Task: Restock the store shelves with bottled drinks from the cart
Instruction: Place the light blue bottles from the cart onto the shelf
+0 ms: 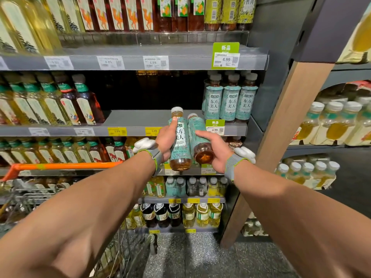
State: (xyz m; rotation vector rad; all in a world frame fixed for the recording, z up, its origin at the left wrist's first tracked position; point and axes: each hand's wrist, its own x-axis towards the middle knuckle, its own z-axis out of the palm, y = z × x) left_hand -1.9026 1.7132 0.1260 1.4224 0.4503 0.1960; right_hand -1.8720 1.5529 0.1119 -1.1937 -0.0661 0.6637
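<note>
At the lower left stands the wire shopping cart with an orange handle (60,166), with more bottles dimly visible inside it. To its right, the left hand (166,141) grips an upright teal-labelled plastic tea bottle with a white cap (179,155). The thumb lies along the label and the fingers wrap behind, probably so the label will face outward on the shelf. Just beside it, touching, the right hand (217,152) cups a second teal-labelled tea bottle (197,133). This one is tilted with its amber base towards the camera and its cap towards the shelf, and one finger lies straight along its side. Both bottles hang before the bare stretch of grey metal shelf (140,117), not yet set down. Further right stands the row of matching teal-labelled bottles (230,101) above a green price tag (214,127), so this gap looks like their place.
</note>
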